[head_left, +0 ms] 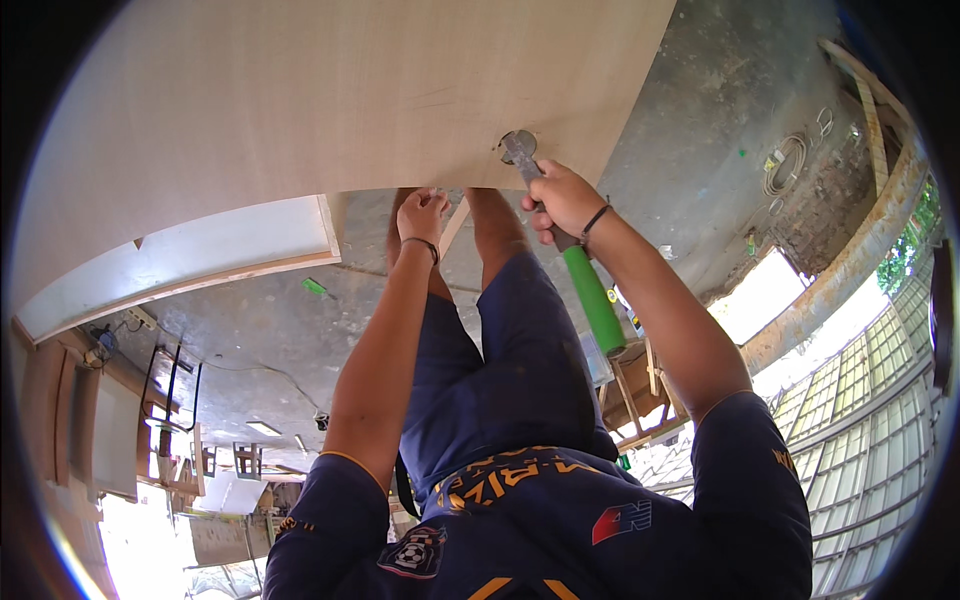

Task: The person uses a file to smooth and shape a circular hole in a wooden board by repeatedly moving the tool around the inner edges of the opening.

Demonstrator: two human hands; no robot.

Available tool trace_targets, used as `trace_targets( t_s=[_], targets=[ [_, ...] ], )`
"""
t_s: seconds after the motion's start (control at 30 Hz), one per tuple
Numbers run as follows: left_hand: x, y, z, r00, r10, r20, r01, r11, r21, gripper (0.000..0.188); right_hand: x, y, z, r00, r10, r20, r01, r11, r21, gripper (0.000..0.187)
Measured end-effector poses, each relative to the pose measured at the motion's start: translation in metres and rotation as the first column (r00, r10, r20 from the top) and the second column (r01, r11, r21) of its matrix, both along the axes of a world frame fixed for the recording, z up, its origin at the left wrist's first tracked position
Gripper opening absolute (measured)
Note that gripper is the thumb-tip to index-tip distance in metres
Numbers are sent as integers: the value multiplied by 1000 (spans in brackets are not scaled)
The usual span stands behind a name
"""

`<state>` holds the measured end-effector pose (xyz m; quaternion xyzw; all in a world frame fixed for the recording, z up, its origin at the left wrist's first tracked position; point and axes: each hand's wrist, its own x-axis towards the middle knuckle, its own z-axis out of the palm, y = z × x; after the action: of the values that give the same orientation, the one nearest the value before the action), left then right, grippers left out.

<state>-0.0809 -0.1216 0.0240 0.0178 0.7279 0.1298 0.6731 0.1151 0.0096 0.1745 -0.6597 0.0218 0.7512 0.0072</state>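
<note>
Metal hammer (597, 305) runs through the curled right grip (562, 205), head at the board (330, 90); left grip (422, 214) too small to tell.

A stained grey concrete floor (720, 90) spreads through the room, with a coiled cable (787, 165) lying on the right side. Bright daylight (765, 297) enters near green plants (908, 240) and a gridded panel (870, 410), perhaps wall or roof. A small stool (248, 460) stands in the background at lower left.

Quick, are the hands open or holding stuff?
Left hand: curled, can't tell if it's holding anything.
Right hand: closed, holding the hammer.
</note>
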Motion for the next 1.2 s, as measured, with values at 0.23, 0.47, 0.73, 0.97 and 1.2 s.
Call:
trace_targets(
  t_s=[0.23, 0.47, 0.73, 0.97, 1.2],
  targets=[
    [-5, -10, -1, 990, 136, -28, -137, 989, -47, 21, -43, -16, -62, 749, 614, 250, -638, 770, 21, 48],
    [-17, -3, 9, 999, 27, -29, -30, 993, -116, 23, -3, 16, -35, 613, 780, 123, -788, 614, 33, 54],
    [-17, -28, 3, 998, 60, -24, -62, 992, -107, 12, -15, -3, -5, 627, 770, 120, -778, 626, 51, 62],
    [-18, -27, 14, 998, 52, 38, -47, 992, -118, 27, 10, 7, -19, -164, 961, 223, -984, -176, 36, 69],
    [-13, -25, 28, 996, 69, 65, -59, 986, -154, 30, 33, 15, 9, -80, 963, 257, -996, -89, 21, 61]
  ],
)
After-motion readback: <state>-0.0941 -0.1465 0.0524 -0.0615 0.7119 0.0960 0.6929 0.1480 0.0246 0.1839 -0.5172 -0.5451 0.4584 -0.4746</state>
